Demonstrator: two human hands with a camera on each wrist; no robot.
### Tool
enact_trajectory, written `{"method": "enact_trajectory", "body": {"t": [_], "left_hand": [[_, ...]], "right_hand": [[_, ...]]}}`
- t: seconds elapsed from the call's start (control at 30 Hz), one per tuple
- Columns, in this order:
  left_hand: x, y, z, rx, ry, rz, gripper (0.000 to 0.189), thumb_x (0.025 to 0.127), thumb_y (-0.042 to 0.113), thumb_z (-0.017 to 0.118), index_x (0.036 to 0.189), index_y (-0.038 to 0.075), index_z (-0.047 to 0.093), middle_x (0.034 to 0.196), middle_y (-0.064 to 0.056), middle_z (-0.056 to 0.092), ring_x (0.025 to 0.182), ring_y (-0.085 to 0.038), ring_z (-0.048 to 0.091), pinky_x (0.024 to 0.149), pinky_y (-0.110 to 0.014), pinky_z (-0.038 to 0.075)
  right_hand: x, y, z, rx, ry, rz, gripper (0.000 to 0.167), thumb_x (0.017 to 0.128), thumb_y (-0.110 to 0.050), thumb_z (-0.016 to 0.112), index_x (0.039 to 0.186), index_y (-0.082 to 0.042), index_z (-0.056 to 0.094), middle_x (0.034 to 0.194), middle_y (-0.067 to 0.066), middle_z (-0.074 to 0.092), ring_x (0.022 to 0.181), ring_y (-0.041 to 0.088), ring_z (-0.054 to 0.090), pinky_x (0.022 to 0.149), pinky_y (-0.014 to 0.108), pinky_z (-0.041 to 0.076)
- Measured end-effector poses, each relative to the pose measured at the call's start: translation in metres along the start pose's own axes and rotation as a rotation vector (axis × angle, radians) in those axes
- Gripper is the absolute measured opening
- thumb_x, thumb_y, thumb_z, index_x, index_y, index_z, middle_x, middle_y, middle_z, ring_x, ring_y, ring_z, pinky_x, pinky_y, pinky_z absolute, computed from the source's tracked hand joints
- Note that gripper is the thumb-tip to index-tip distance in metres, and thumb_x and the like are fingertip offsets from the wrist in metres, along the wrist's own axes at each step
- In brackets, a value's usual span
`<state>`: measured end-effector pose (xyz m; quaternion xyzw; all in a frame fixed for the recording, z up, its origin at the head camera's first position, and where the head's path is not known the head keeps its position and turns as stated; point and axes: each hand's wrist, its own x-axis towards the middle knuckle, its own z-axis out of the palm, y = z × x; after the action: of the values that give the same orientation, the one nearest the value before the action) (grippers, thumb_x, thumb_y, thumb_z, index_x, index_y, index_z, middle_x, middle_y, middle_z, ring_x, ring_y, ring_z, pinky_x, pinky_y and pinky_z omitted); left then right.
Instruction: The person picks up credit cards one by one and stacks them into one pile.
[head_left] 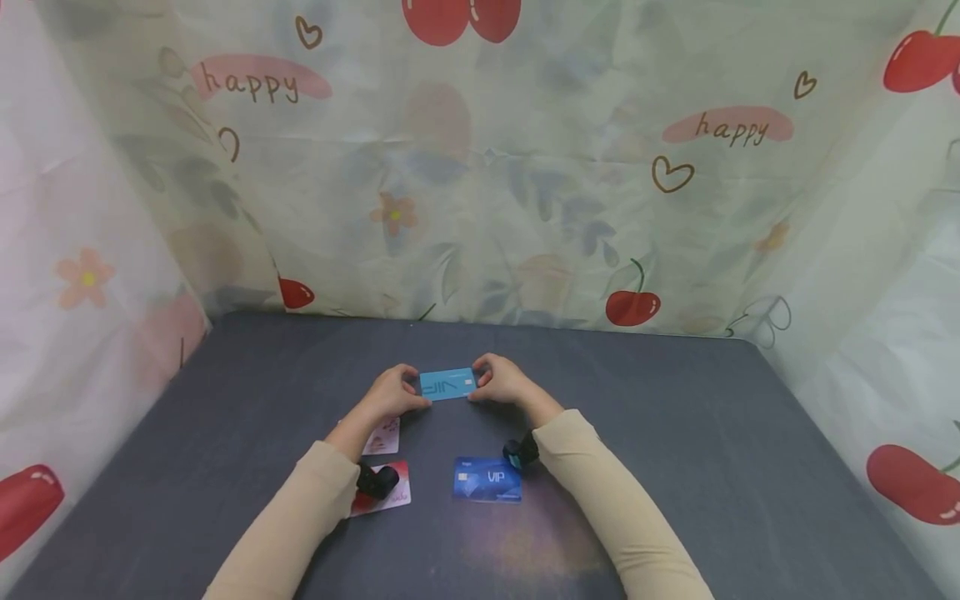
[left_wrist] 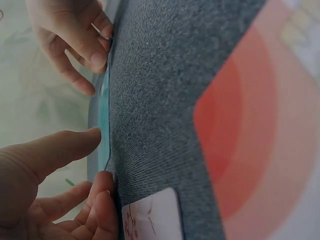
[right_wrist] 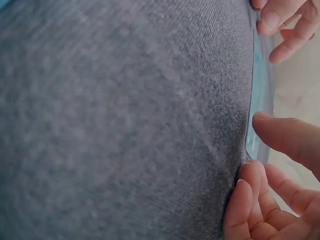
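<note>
A light blue card (head_left: 447, 384) lies flat on the dark cloth, its large lettering upside down in the head view and a pale chip near its right end. My left hand (head_left: 390, 393) holds the left end, with thumb and index finger at the two corners. At the opposite end, my right hand (head_left: 506, 382) has its thumb and fingers at the corners in the same way. Both wrist views show the card (left_wrist: 103, 117) edge-on, low against the cloth, with fingertips right at its ends.
Nearer me lies a dark blue VIP card (head_left: 480, 490), beside the right wrist camera. A red and pink card (head_left: 399, 483) is partly hidden under the left wrist camera. Beyond it sits a white and pink card (head_left: 386, 438). Patterned curtains (head_left: 487, 192) enclose the table's back and sides.
</note>
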<state>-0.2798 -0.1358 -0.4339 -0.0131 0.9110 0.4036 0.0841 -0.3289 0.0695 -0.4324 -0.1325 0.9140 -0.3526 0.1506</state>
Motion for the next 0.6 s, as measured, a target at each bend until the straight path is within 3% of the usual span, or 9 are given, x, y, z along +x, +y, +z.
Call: {"method": "enact_trajectory", "body": {"t": [0.17,0.2,0.23,0.33,0.43,0.47,0.6], "left_hand": [[0.009,-0.002,0.002,0.033,-0.013,-0.027,0.059,0.076,0.017,0.075,0.126,-0.002,0.05,0.099,-0.017,0.061,0.084,-0.024,0.058,0.069,-0.031,0.047],[0.012,-0.004,0.004,0.034,-0.017,-0.03,0.06,0.075,0.018,0.075,0.126,-0.002,0.05,0.099,-0.017,0.061,0.084,-0.024,0.057,0.07,-0.032,0.047],[0.023,-0.018,0.009,0.017,-0.01,0.011,0.061,0.074,0.024,0.077,0.125,0.001,0.051,0.096,-0.014,0.061,0.081,-0.022,0.057,0.068,-0.03,0.046],[0.028,-0.022,0.011,0.027,-0.014,0.0,0.061,0.074,0.024,0.078,0.124,0.002,0.052,0.096,-0.014,0.061,0.081,-0.021,0.056,0.07,-0.032,0.046],[0.023,-0.016,0.01,0.041,-0.002,0.001,0.059,0.076,0.023,0.076,0.124,0.001,0.051,0.095,-0.014,0.06,0.08,-0.021,0.055,0.07,-0.031,0.044],[0.013,-0.002,0.006,0.061,-0.01,-0.046,0.057,0.077,0.016,0.074,0.125,-0.002,0.05,0.097,-0.016,0.06,0.083,-0.023,0.055,0.073,-0.032,0.045],[0.007,0.003,0.004,0.061,0.0,-0.058,0.056,0.078,0.014,0.073,0.126,-0.002,0.049,0.096,-0.015,0.059,0.081,-0.021,0.055,0.072,-0.031,0.044]], "right_hand": [[0.003,0.0,0.001,-0.014,-0.01,0.007,0.052,0.074,-0.01,0.076,0.121,-0.002,0.053,0.08,0.004,0.058,0.067,0.012,0.049,0.061,0.019,0.038],[0.003,-0.001,0.001,-0.013,-0.01,0.006,0.053,0.074,-0.009,0.076,0.121,-0.002,0.053,0.08,0.004,0.058,0.066,0.012,0.049,0.06,0.019,0.039],[0.003,-0.001,0.001,-0.012,-0.011,0.007,0.054,0.074,-0.009,0.076,0.122,-0.002,0.053,0.079,0.004,0.058,0.066,0.012,0.049,0.06,0.02,0.039],[0.004,-0.001,0.001,-0.007,-0.021,0.01,0.055,0.073,-0.008,0.076,0.123,-0.002,0.052,0.078,0.004,0.057,0.064,0.011,0.049,0.058,0.02,0.039],[0.006,0.0,0.001,-0.004,-0.033,0.015,0.056,0.074,-0.007,0.076,0.124,-0.002,0.052,0.077,0.003,0.056,0.062,0.011,0.048,0.057,0.019,0.039],[0.006,0.0,0.001,-0.004,-0.035,0.014,0.056,0.074,-0.007,0.076,0.124,-0.003,0.053,0.076,0.003,0.055,0.062,0.01,0.048,0.057,0.019,0.039],[0.006,-0.001,0.001,-0.011,-0.028,0.012,0.054,0.074,-0.007,0.075,0.123,-0.003,0.054,0.076,0.002,0.055,0.06,0.01,0.048,0.056,0.019,0.039]]}}
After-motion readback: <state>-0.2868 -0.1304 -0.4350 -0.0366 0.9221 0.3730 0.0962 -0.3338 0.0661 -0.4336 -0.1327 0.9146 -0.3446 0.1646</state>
